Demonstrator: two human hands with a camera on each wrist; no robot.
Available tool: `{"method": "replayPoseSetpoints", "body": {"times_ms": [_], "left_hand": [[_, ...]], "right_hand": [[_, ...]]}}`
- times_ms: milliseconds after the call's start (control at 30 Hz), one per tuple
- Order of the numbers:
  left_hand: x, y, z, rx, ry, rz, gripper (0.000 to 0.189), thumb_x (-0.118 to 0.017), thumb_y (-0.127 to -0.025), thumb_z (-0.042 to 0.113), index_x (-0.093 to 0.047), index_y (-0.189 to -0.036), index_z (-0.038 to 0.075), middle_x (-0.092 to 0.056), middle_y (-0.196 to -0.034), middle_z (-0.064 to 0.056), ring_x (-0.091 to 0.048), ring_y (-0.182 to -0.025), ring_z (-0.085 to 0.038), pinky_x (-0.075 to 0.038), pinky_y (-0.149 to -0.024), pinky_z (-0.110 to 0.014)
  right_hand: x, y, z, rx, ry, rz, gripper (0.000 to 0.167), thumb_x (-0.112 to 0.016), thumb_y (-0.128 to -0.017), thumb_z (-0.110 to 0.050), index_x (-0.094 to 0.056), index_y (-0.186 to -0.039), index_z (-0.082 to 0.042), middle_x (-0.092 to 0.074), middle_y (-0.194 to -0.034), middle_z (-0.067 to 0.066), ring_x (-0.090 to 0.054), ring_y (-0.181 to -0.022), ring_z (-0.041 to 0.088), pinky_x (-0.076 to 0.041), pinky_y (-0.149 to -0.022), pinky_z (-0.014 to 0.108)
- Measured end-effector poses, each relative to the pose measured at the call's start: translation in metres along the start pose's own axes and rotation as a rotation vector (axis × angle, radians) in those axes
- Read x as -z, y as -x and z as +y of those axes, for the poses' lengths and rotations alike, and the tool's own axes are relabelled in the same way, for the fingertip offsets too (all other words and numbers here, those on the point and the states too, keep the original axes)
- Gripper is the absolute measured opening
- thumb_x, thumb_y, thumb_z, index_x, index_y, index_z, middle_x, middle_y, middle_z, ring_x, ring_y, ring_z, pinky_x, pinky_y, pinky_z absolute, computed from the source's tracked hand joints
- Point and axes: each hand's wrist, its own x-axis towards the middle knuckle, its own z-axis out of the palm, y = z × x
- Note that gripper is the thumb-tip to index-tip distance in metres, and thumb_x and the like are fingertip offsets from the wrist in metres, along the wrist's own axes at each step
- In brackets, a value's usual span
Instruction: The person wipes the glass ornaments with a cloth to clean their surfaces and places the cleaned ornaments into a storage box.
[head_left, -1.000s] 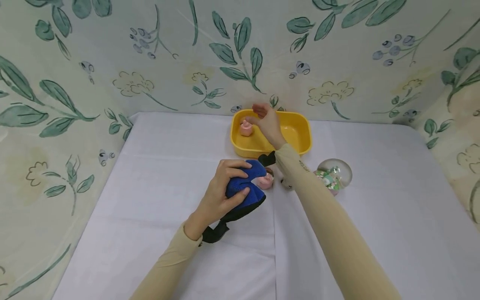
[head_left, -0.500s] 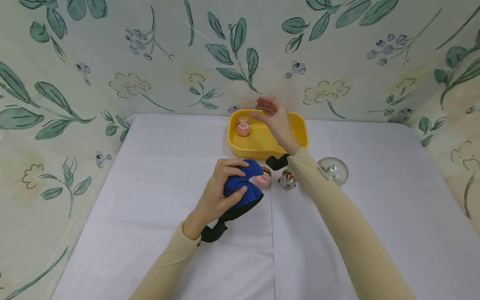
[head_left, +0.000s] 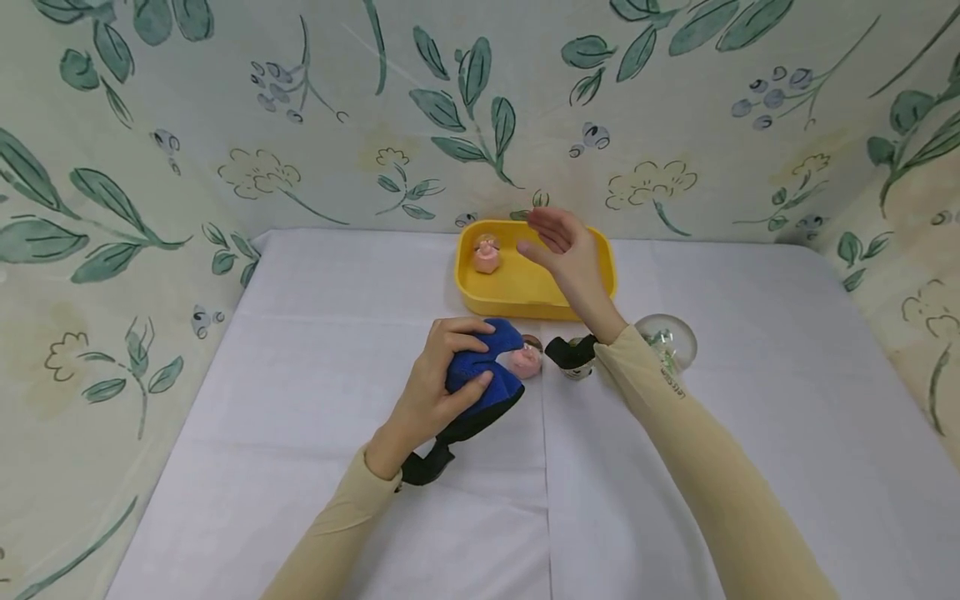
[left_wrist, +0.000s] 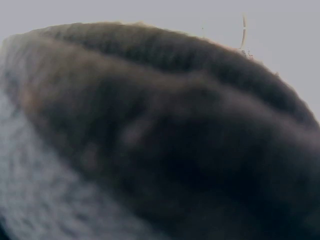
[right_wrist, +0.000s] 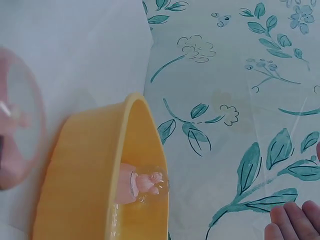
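Note:
My left hand [head_left: 437, 375] grips a soft blue cloth item with a black edge [head_left: 480, 375]; its exact kind cannot be told. Dark blurred fabric [left_wrist: 165, 125] fills most of the left wrist view. Over the right part of a yellow tub [head_left: 517, 311], my right hand [head_left: 570, 254] hovers with fingers extended and nothing in it. Inside the tub at the left stands a small pink snow globe [head_left: 487, 254], seen close in the right wrist view as a pink figure under a clear dome [right_wrist: 145, 185].
Another small pink globe [head_left: 526, 360] stands just right of the blue cloth item. Partly hidden by the right wrist camera is a small globe with a snowman-like figure [head_left: 577, 373]. Further right, a larger clear globe [head_left: 678, 333] sits behind the right sleeve. Leaf-patterned cloth backs the white table [head_left: 337, 275].
My right hand has moved rightward, away from the pink snow globe in the tub, which shows fully now. The left hand keeps its hold on the blue cloth item.

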Motion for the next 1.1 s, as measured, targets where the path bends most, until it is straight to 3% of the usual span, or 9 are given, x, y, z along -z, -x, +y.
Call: {"method": "replayPoseSetpoints", "body": {"times_ms": [300, 867, 1100], "left_hand": [[-0.002, 0.003, -0.001, 0.005, -0.009, -0.002, 0.03, -0.05, -0.099, 0.033, -0.046, -0.109, 0.005, -0.05, -0.122, -0.016, -0.045, -0.115, -0.032, -0.039, -0.099, -0.043], [-0.003, 0.003, -0.003, 0.021, -0.011, -0.011, 0.032, -0.049, -0.099, 0.035, -0.046, -0.11, 0.005, -0.049, -0.123, -0.015, -0.045, -0.116, -0.031, -0.038, -0.1, -0.042], [-0.004, 0.002, -0.003, 0.013, -0.014, -0.008, 0.032, -0.049, -0.099, 0.035, -0.046, -0.11, 0.005, -0.049, -0.123, -0.015, -0.045, -0.116, -0.031, -0.038, -0.1, -0.042]], "right_hand": [[0.004, 0.03, 0.005, 0.007, -0.065, -0.006, 0.052, -0.068, -0.086, -0.001, -0.046, -0.133, 0.006, -0.049, -0.135, 0.02, -0.047, -0.125, 0.025, -0.034, -0.106, 0.03], [0.003, 0.076, 0.02, -0.012, -0.045, 0.023, 0.051, -0.069, -0.087, -0.004, -0.046, -0.132, 0.005, -0.051, -0.134, 0.019, -0.048, -0.125, 0.024, -0.033, -0.107, 0.032], [0.001, 0.092, 0.019, -0.034, -0.045, 0.044, 0.051, -0.066, -0.087, 0.002, -0.045, -0.133, 0.006, -0.05, -0.136, 0.018, -0.046, -0.127, 0.024, -0.032, -0.108, 0.032]]}}
